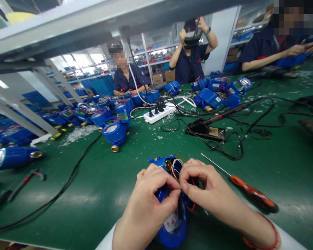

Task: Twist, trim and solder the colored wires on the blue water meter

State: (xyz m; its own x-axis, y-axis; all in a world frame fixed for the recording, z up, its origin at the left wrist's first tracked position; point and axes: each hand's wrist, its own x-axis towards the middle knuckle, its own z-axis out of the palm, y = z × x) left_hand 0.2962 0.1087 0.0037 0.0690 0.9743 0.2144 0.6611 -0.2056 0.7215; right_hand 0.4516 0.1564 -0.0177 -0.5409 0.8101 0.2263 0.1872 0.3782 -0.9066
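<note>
A blue water meter (173, 227) lies on the green table in front of me, its round dial partly behind my left hand. At its far end is an open housing with thin red, yellow and white wires (176, 165) coming out. My left hand (152, 198) is closed in a pinch over the meter, thumb and forefinger on a thin wire. My right hand (206, 182) pinches at the same spot, its fingertips touching those of the left. The fingers cover most of the wire between them. A red wire loops out below the right hand.
To the right lies an orange-handled screwdriver (253, 194). Farther back are a soldering iron (232, 111) on its stand, a white power strip (160, 113) and trailing black cables. Another meter (114, 133) and several more stand beyond. Pliers (26, 182) lie left. Three people sit across.
</note>
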